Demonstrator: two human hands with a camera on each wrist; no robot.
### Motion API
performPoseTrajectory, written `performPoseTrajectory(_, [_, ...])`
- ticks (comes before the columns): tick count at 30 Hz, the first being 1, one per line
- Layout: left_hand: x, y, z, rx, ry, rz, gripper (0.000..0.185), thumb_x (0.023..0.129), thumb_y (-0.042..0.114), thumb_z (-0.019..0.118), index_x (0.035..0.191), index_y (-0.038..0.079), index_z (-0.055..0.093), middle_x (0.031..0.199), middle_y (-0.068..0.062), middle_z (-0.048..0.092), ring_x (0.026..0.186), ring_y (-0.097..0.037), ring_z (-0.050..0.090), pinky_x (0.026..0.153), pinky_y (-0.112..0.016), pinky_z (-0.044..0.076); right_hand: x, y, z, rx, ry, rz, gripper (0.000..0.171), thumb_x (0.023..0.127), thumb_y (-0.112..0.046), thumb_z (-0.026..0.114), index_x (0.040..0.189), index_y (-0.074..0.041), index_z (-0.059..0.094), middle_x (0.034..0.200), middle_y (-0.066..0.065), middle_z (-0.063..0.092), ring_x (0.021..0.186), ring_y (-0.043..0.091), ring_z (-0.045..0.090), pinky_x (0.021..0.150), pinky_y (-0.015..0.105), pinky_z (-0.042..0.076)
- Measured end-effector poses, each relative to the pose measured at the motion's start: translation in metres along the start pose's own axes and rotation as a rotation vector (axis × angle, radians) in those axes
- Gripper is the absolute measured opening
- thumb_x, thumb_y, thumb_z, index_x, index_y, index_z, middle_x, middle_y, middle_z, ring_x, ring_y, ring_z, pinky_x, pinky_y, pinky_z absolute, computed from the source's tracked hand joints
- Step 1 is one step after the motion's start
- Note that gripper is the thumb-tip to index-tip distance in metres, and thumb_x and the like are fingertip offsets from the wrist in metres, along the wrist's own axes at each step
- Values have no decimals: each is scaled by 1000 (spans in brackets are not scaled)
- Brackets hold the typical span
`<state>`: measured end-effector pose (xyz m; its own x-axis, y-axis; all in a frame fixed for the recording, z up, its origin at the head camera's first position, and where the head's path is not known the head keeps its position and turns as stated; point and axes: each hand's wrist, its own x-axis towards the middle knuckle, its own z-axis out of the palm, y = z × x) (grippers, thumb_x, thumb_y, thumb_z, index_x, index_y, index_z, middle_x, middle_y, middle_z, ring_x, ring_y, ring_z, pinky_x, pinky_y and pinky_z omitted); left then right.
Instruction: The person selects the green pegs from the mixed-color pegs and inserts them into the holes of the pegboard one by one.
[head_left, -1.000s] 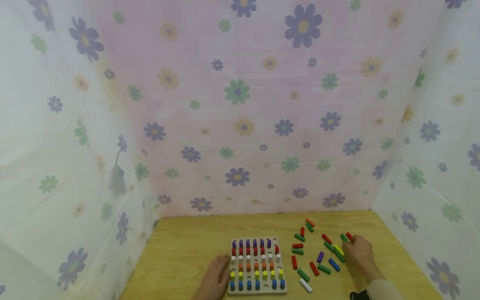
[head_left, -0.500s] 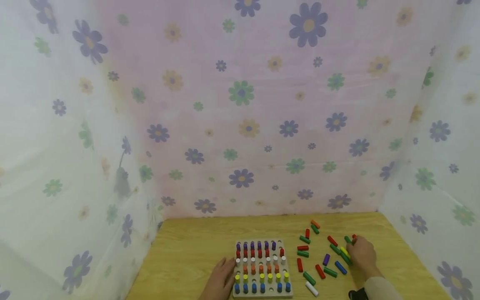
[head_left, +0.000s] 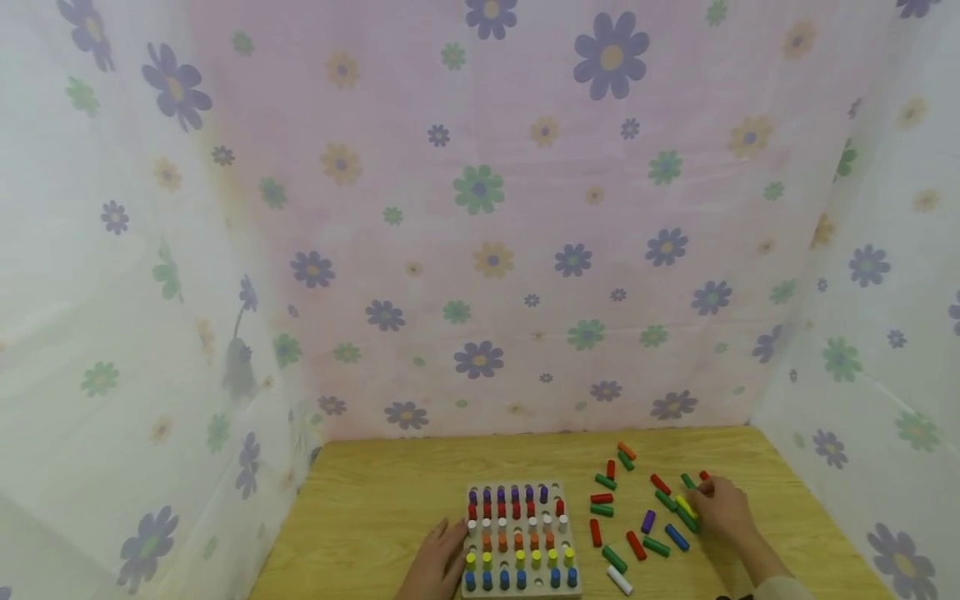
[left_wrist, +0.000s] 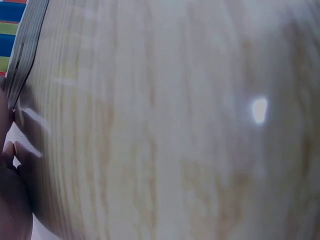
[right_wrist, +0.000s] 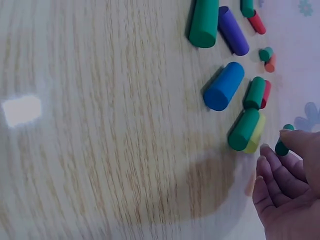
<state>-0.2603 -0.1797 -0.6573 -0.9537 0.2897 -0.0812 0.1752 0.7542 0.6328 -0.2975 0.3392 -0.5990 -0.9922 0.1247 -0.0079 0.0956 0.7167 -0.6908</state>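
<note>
While my left hand (head_left: 438, 560) rests flat, fingers straight, against the left side of the square wooden pegboard (head_left: 521, 590) full of coloured upright pegs, my right hand (head_left: 722, 507) hovers low over the scatter of loose wooden cylinders on the pale wood-grain worktop (head_left: 375, 517). Its fingers are loosely curved and hold nothing; in the right wrist view the fingertips (right_wrist: 287, 134) just meet a small dark-green peg (right_wrist: 281, 146), which lies at the far right of the pile, near the short yellow peg (head_left: 683, 505) and its long green neighbour (right_wrist: 244, 129) lying side by side. I think a red peg sits just beyond my fingers, though it is too small there to be sure. The risk, as I judge it, is rolling: these are round sticks lying on their sides, and a clumsy pinch could knock the green one into the blue cylinder (right_wrist: 223, 86) or send it away towards the worktop's right edge, which is near my wrist. There is open wood between the pile and the board, and a broad bare stretch behind the board up to the flowered curtain (head_left: 480, 208).
</note>
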Motion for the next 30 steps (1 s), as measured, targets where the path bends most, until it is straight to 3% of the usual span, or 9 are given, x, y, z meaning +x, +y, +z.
performPoseTrajectory(14, [-1, 1, -1, -6, 7, 9, 55, 105, 44, 54, 149, 10, 55, 151, -13, 54, 143, -53, 36, 110, -75, 33, -19, -29, -6, 128, 4, -50, 26, 98, -18, 70, 106, 7, 70, 93, 12, 75, 85, 27, 72, 68, 35, 61])
performPoseTrajectory(24, [-7, -3, 1, 40, 49, 81, 53, 105, 42, 54, 148, 10, 56, 148, -17, 56, 138, -56, 41, 107, -75, 37, -31, -65, 10, 361, -97, -28, 36, 98, -24, 72, 116, 7, 68, 101, 14, 74, 92, 30, 69, 76, 39, 62])
performPoseTrajectory(30, [-3, 1, -2, -9, 23, 21, 56, 105, 43, 54, 150, 11, 54, 150, -21, 52, 140, -56, 38, 108, -76, 34, -34, -95, 22, 423, -154, -89, 32, 98, -21, 71, 116, 6, 69, 102, 14, 74, 93, 32, 67, 79, 41, 61])
